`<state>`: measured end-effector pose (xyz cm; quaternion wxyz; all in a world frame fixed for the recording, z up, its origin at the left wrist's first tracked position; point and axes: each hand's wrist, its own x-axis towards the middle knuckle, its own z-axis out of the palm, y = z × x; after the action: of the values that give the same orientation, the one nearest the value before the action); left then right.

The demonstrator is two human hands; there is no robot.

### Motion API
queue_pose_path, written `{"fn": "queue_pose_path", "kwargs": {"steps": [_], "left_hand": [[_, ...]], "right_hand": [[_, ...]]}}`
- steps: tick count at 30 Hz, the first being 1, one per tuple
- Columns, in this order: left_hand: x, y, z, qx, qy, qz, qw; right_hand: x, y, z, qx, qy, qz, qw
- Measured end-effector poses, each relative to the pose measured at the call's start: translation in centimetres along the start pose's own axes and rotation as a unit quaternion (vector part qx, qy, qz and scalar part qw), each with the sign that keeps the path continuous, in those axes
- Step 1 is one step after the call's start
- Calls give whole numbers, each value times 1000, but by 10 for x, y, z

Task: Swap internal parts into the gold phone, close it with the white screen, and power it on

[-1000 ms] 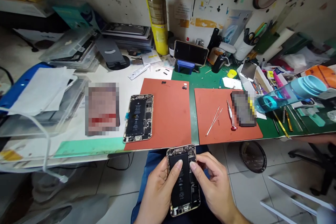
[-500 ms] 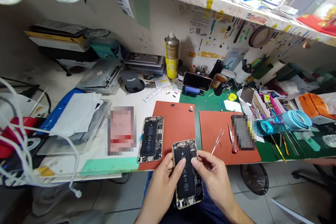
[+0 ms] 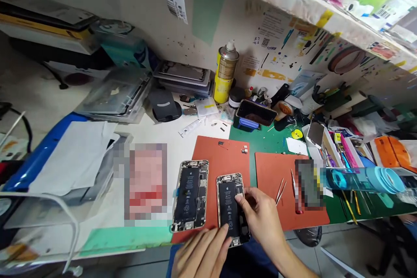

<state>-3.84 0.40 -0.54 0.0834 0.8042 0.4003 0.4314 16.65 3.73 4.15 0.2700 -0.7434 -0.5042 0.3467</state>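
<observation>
An opened phone (image 3: 229, 204) with its black battery and inner boards showing is at the front edge of the red-brown mat. My right hand (image 3: 262, 217) grips its right side, the thumb resting on the inner parts. My left hand (image 3: 202, 252) lies by the lower left corner with its fingers stretched out, the tips against the phone's lower part. To the left is a second opened phone (image 3: 190, 195), lying flat, partly on the mat (image 3: 224, 152) and partly on the white table.
On the right mat (image 3: 270, 173) lie tweezers (image 3: 280, 191) and a red-ended tool (image 3: 297, 195). A blue bottle (image 3: 365, 179) lies beyond. A phone in a blue stand (image 3: 256, 113) and a yellow spray can (image 3: 224, 74) stand behind. A white cable (image 3: 65, 202) hangs at left.
The opened phone has moved away from me, from above my lap to the mat's edge. My left hand has loosened from its left side and slid down; my right hand still holds it.
</observation>
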Motion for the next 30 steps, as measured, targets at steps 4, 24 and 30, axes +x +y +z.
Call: {"fn": "queue_pose_path", "kwargs": {"steps": [4, 24, 30], "left_hand": [[-5, -9, 2, 6, -20, 24, 1000], [29, -35, -8, -58, 1, 50, 997], [34, -34, -9, -27, -10, 69, 997]], "right_hand": [[2, -2, -3, -88, 2, -26, 996], [50, -27, -26, -124, 25, -173, 977], [71, -42, -20, -146, -10, -200, 969]]}}
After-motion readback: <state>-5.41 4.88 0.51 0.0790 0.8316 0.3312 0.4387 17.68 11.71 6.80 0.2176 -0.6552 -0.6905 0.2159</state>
